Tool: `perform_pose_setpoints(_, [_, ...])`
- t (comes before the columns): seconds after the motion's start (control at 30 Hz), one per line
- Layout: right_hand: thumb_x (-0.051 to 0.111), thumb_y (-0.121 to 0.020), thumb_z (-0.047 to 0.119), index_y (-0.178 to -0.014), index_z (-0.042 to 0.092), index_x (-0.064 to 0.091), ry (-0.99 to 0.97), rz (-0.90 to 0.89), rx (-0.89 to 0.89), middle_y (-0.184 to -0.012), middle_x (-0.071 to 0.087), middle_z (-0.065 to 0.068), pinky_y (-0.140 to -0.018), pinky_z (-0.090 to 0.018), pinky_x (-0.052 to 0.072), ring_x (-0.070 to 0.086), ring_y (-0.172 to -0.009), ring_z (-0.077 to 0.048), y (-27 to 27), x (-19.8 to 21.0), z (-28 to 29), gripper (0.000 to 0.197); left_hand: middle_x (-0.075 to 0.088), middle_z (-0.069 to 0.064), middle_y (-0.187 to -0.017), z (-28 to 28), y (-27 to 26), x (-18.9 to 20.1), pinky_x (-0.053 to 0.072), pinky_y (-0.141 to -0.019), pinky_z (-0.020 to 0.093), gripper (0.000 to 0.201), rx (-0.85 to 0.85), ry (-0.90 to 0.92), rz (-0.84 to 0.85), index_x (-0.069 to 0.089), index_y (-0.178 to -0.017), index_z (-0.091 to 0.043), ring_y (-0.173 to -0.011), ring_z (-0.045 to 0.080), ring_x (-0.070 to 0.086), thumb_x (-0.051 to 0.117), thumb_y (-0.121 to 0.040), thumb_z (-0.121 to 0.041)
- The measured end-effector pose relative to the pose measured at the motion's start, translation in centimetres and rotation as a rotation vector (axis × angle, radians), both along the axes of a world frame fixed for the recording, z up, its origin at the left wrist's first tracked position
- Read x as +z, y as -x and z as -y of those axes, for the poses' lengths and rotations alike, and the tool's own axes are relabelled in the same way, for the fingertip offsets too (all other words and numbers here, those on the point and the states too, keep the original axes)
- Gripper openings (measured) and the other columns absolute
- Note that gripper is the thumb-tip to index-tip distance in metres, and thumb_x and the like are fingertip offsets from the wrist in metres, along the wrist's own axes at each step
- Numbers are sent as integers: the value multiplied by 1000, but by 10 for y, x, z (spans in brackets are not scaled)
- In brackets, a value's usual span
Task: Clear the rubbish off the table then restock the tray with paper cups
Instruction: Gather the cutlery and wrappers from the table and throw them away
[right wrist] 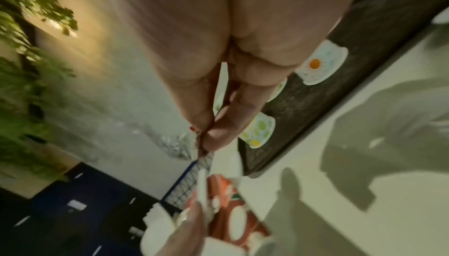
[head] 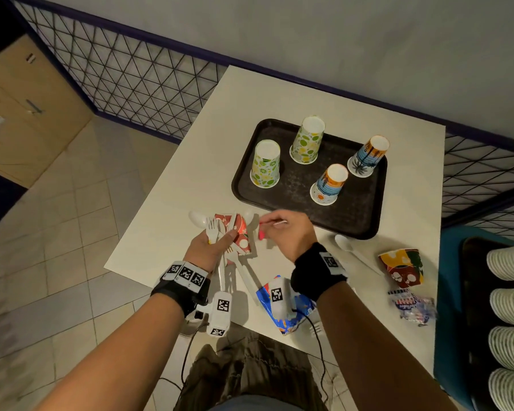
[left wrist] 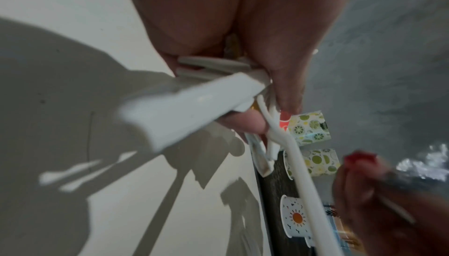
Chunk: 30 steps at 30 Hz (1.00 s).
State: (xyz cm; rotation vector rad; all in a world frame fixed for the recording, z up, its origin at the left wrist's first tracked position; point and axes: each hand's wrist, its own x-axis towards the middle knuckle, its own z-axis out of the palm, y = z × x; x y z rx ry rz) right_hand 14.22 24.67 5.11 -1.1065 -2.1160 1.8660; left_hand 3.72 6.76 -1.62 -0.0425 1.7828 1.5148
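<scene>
Left hand (head: 212, 243) is bunching a crushed red cup (head: 237, 234) w/ plastic cutlery (head: 217, 229) as one load of rubbish, while right hand (head: 285, 232) is pinching a thin white stick (head: 280, 223) to add; tray (head: 362, 209) w/ four upturned cups is sitting further back on the counter (head: 172, 221).

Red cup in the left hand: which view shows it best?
Head view: the crushed red cup shows nearly whole in the left hand, bundled with white cutlery. The right wrist view shows it blurred at the bottom edge. The left wrist view shows cutlery, hardly any cup.
</scene>
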Motion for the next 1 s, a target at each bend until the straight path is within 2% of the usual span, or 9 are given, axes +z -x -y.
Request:
perform_pose_setpoints(0.13, [75,-80,0,-84,14,76,-279,35,173,-84,72,0,-70,-16,55,70,-71,-12,18,5,18,14,83,14,-98,-5,-4,0,61,-93,55,42,-17,-45,35,83,-99,-25,-95,38,78,87,-74,-58])
perform_pose_setpoints(0.23, [73,-82,-1,-89,9,76,-292,67,207,-80,68,1,-64,-11,49,61,-64,-2,16,2,20,12,82,18,-102,-11,-7,3,59,-95,60,49,-59,-73,50,82,-102,-22,-99,42,77,88,-71,-60])
perform_pose_setpoints(0.37, [76,-85,7,-89,10,75,-238,87,106,-79,70,-5,-52,-5,45,58,-57,-5,-6,3,8,6,80,20,-113,-31,-22,16,58,-95,60,59,-133,-112,96,78,-115,-17,-115,47,72,93,-67,-47])
perform_pose_setpoints(0.47, [76,-84,5,-86,11,75,-207,95,77,-77,71,-10,-50,-7,45,60,-52,-5,-2,5,12,6,81,16,-109,-26,-18,15,59,-92,51,41,-163,-142,111,79,-111,-18,-109,40,75,94,-75,-30])
perform_pose_setpoints(0.53, [75,-84,3,-85,8,74,-139,84,51,-77,71,-14,-48,-11,47,61,-47,-2,1,7,9,6,81,16,-111,-23,-18,13,58,-98,50,38,-181,-153,100,80,-109,-19,-111,38,75,95,-74,-22])
perform_pose_setpoints(0.6, [77,-83,4,-83,9,76,-123,95,96,-74,73,-10,-52,-15,52,65,-50,-2,2,7,6,5,81,18,-113,-24,-20,13,57,-104,52,42,-179,-165,74,80,-111,-16,-115,41,74,96,-72,-18])
perform_pose_setpoints(0.7, [79,-79,9,-81,15,79,-116,83,164,-74,76,-5,-71,-31,62,74,-69,-18,1,3,2,6,82,14,-111,-29,-20,10,57,-104,53,46,-156,-142,15,82,-108,-22,-114,40,74,96,-64,-26])
perform_pose_setpoints(0.9, [71,-89,16,-94,15,81,-138,27,230,-89,78,1,-71,-12,52,69,-79,-3,-4,2,0,11,84,6,-100,-38,-23,10,58,-102,54,26,-110,-61,-130,82,-104,-21,-97,25,78,84,-78,-16])
perform_pose_setpoints(1.0, [67,-91,9,-103,13,78,-150,18,256,-102,77,-1,-81,-14,53,70,-90,-8,-10,2,-3,17,84,5,-101,-40,-23,10,57,-104,56,24,-101,-50,-126,83,-103,-20,-102,27,78,83,-80,-13])
